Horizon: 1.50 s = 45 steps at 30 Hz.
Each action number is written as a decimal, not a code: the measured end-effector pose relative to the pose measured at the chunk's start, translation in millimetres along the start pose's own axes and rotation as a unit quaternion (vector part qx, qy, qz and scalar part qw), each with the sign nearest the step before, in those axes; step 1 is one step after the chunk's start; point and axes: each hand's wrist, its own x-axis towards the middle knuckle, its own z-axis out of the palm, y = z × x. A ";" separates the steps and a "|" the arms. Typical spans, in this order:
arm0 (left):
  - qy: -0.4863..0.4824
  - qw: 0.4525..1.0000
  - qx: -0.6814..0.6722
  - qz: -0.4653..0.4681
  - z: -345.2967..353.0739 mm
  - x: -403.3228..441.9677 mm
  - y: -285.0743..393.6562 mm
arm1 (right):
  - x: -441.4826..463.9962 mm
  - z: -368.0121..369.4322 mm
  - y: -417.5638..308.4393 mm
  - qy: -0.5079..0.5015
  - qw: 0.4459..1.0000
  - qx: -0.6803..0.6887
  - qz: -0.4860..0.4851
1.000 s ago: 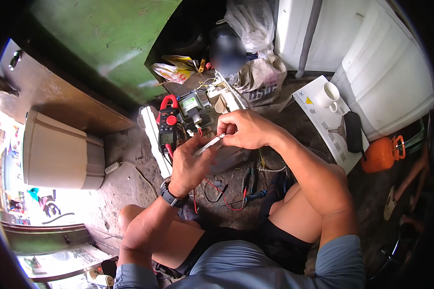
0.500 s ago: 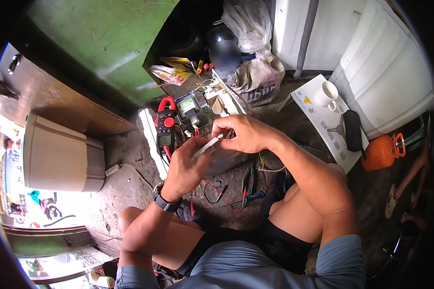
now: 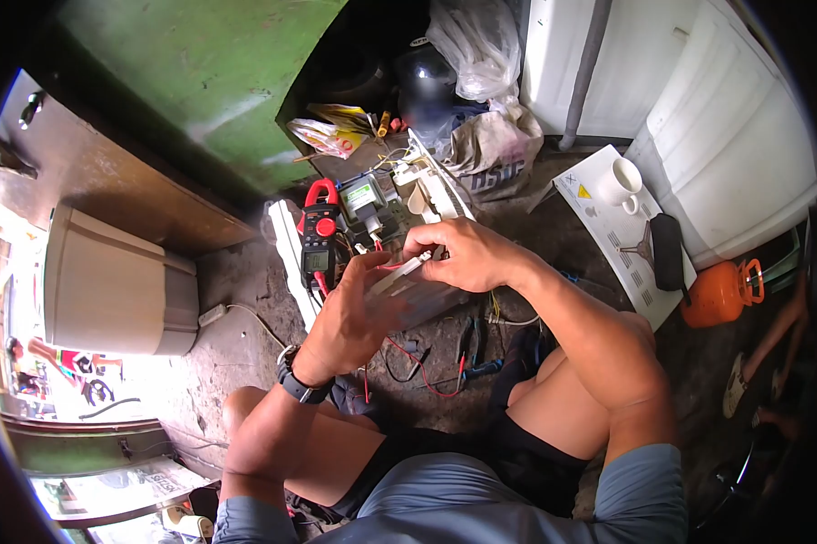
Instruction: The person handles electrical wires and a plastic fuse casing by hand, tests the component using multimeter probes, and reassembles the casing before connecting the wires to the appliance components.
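A small white stick-like part (image 3: 407,274) runs between my two hands over the opened appliance. The fingers of my right hand (image 3: 458,254) are closed on its upper end. My left hand (image 3: 347,317) is at its lower end, thumb and fingers around it and partly blurred. Just beyond my left hand lies a red and black clamp meter (image 3: 319,231), with a red lead plugged in. Beside the meter is a silver component with a green-white label (image 3: 363,197), among wires and a white plastic frame (image 3: 429,181).
Pliers (image 3: 469,342) and thin red and black leads lie on the floor near my feet. At the right, a white panel (image 3: 599,227) carries a white mug (image 3: 620,185) and a dark pouch (image 3: 668,252). An orange gas cylinder (image 3: 712,295) stands beyond; another person's foot (image 3: 736,385) shows at far right.
My left hand has shifted slightly and its fingers are now more extended along the white part. My right hand keeps its hold. A person has come into view outside at the left.
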 end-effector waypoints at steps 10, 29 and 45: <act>-0.004 0.997 -0.029 -0.074 -20.8 -8.2 13.0 | 2.5 -2.8 -1.1 -0.014 0.998 0.064 0.024; 0.081 0.992 -0.022 -0.095 -1.6 4.2 6.1 | 1.9 0.9 -1.3 0.009 0.997 0.069 0.020; 0.081 0.992 -0.003 -0.098 -3.3 11.5 9.0 | 0.8 10.3 -0.2 0.077 0.992 -0.067 -0.071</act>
